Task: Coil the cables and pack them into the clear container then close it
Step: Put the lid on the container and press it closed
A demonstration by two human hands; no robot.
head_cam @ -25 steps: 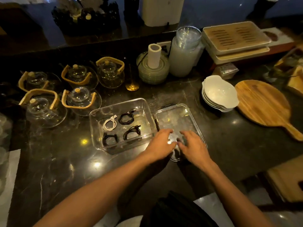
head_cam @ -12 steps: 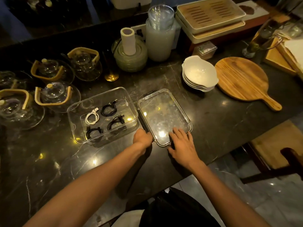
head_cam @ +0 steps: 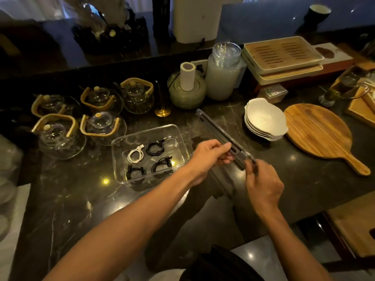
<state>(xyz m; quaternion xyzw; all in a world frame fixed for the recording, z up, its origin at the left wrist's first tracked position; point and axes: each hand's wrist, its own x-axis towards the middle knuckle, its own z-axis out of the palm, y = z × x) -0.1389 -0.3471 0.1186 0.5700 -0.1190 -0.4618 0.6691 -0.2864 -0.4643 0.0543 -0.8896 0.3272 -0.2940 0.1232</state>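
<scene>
No longer flat on the counter, the lid [head_cam: 220,132] now stands on edge, gripped by left hand [head_cam: 209,157] and right hand [head_cam: 263,184], the container [head_cam: 149,154] left of them.

Glossy dark marble bench [head_cam: 284,179]; clear glossy plastic container [head_cam: 178,136] left of the fingers [head_cam: 223,149]; matt wooden board [head_cam: 316,132] right.

The lid [head_cam: 220,132] is tilted nearly edge-on, so its clear panel cannot be read, and its near end blurs between the left hand [head_cam: 209,157] and right hand [head_cam: 263,184]. The right hand's fingers [head_cam: 251,169] are smeared by motion, so their grip is unclear. The connectors on the coiled cables [head_cam: 155,148] in the container [head_cam: 183,148] are too small to tell apart. At the right edge, a wooden tray [head_cam: 363,107] is cut off.
</scene>
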